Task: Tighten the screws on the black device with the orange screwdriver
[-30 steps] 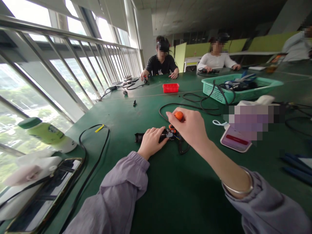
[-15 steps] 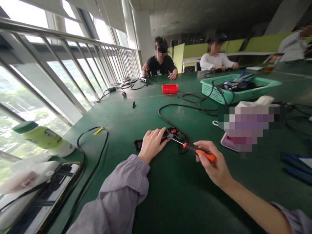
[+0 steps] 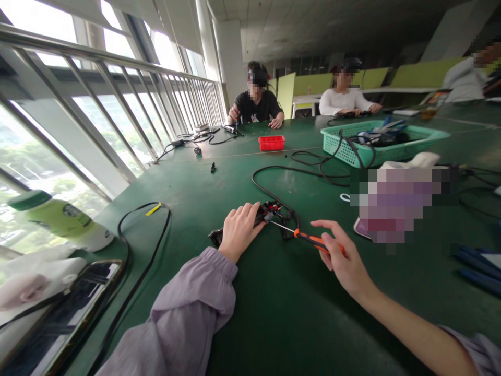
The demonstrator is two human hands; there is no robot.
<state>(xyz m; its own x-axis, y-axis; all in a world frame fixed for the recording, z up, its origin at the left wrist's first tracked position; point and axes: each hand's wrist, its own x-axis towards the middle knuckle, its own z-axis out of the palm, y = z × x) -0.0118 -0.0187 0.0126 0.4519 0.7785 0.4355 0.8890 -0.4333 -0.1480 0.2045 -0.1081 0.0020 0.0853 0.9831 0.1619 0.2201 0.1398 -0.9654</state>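
My left hand is wrapped over a long black device lying on the green table, and its palm hides the middle. The device's right end is opened up, with small red and coloured wires showing. A black cable runs from that end. In my right hand is an orange and black screwdriver, the forefinger lifted off the handle. Its thin shaft points left and the tip reaches the opened end by my left thumb; whether it sits in a screw is too small to tell.
A red basket and a teal basket holding tools and cables stand further back. At left are a green bottle, a phone and a black cord. Blue-handled pliers lie at right. Co-workers sit across the table.
My right forefinger has stretched out away from the screwdriver handle, and the handle has turned a little. The device and my left hand appear slightly further left. The co-worker opposite has lowered a tool.
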